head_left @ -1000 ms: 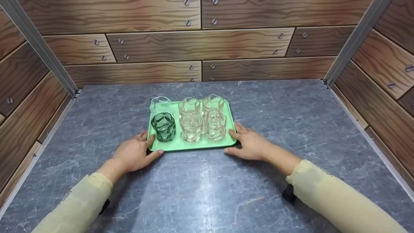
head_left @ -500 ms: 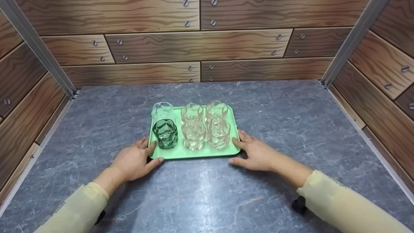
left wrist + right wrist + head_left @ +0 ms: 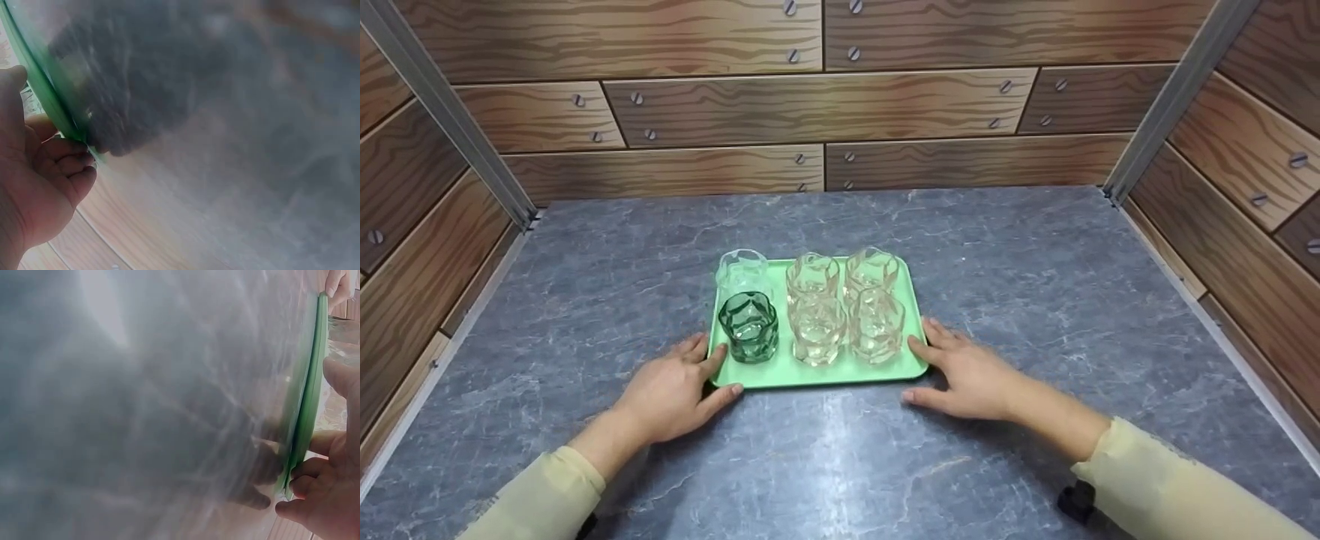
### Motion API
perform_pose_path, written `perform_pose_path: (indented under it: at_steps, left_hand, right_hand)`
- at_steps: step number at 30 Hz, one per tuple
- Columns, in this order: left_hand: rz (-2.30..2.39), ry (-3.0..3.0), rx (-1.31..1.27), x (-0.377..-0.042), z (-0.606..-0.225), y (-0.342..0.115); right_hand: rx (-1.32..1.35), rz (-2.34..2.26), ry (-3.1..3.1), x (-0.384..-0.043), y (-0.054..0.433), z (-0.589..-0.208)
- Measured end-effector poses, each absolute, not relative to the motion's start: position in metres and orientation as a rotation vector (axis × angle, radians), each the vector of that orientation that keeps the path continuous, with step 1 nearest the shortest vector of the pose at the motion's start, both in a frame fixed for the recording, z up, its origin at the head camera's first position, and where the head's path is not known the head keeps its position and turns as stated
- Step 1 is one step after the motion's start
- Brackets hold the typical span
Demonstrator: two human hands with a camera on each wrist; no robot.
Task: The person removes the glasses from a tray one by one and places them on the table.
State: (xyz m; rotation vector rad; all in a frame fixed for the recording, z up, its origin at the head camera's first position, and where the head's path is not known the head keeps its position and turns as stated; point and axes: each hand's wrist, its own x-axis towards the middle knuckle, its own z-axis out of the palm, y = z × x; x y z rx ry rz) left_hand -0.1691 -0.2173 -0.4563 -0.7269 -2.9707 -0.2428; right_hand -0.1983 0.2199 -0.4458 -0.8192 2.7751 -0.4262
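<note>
A light green tray (image 3: 817, 376) lies on the tabletop in the head view. On its left side a dark green glass (image 3: 748, 330) stands in front of a pale clear glass (image 3: 742, 274). Several clear glasses with a faint pinkish tint, one of them a front glass (image 3: 877, 330), fill the middle and right. My left hand (image 3: 664, 390) grips the tray's left edge by the near corner, index finger over the rim. At the right edge my right hand (image 3: 975, 379) holds the rim likewise, its thumb apart from the tray. Both wrist views show fingers curled at the green rim (image 3: 306, 410).
The grey marbled tabletop (image 3: 825, 465) extends around the tray. Wood-patterned walls (image 3: 810, 109) enclose the back and both sides, with metal posts (image 3: 1170, 120) at the back corners.
The tray, with its glasses, has slid toward me and slightly right over the tabletop. Both hands have moved along with it, keeping their places at its edges.
</note>
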Motion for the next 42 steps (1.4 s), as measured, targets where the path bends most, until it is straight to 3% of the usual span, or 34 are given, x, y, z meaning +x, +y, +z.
perform_pose_path:
  at_steps: [27,42]
  left_hand:
    - [-0.226,-2.990,-0.773,-0.130,-0.451,-0.209]
    - [-0.355,-3.000,-0.813,-0.158,-0.454,-0.225]
  right_hand:
    - [-0.869,-0.434,2.772,-0.164,0.234,-0.445]
    - [-0.879,-0.408,2.772,-0.163,0.237,-0.443]
